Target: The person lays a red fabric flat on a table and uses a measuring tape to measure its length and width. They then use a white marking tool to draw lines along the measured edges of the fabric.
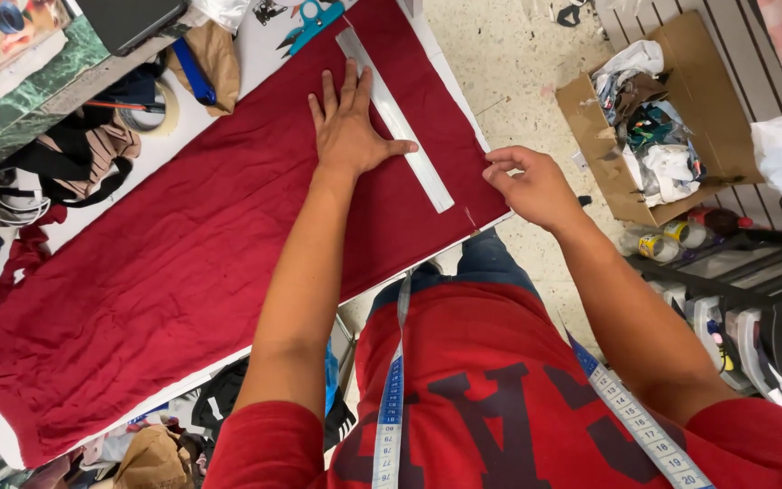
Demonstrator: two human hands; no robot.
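My left hand point(350, 127) lies flat, fingers spread, palm down on the red cloth point(183, 244), thumb tip touching the long edge of the white ruler point(395, 118). No grip there, just pressing. My right hand point(531, 186) sits at the cloth's near corner by the surface edge, fingers curled, thumb and forefinger pressed together; looks like pinching the cloth edge or something small, cannot tell which.

The ruler runs slantwise across the cloth's right end, from near the scissors down toward my right hand, lying flat, just beside my left palm. The cloth covers most of the white surface point(255, 54), wrinkled toward the left, a thin white strip bare along the far and near edges.

Teal scissors point(311, 20) lie at the far edge, past the ruler's top end. Tape roll point(148, 116) and clutter crowd the far left side. Open cloth left of my forearm. Measuring tape point(391, 398) hangs round my neck over a red shirt. Right of the surface is floor, then a cardboard box point(653, 118) full of scraps, well apart.
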